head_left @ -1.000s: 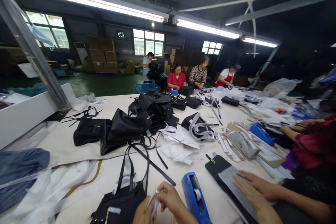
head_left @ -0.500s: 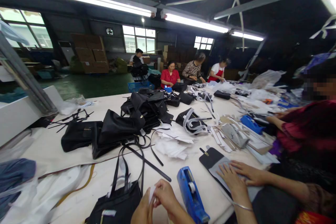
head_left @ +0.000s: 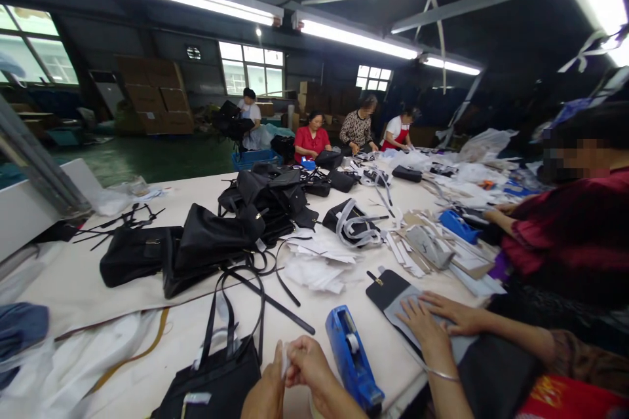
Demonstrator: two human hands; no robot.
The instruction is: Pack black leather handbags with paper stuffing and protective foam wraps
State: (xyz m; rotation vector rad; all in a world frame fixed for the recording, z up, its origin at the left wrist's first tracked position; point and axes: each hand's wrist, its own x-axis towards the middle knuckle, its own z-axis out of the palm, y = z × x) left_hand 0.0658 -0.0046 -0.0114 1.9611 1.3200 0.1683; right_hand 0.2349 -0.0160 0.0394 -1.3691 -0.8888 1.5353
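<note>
At the table's near edge, my left hand point(head_left: 264, 381) and my right hand point(head_left: 310, 368) meet, both closed on a small white strip point(head_left: 285, 359). Mostly covered by my fingers, it could be paper or tape; I cannot tell which. Just left of my hands lies a black handbag point(head_left: 216, 376) with its straps up and a clear film piece over its metal fitting. A blue tape dispenser point(head_left: 351, 360) stands close on the right, apart from my right hand.
A co-worker's hands point(head_left: 432, 324) press a grey sheet on a black bag piece at right. Ahead lie a heap of black bags point(head_left: 270, 200) and white paper sheets point(head_left: 319, 258). Another person point(head_left: 580, 222) sits far right; several work at the back.
The whole view has shifted slightly left. My hands stay together, with less of the white strip showing. The person at the back has turned, holding black bags out to the left.
</note>
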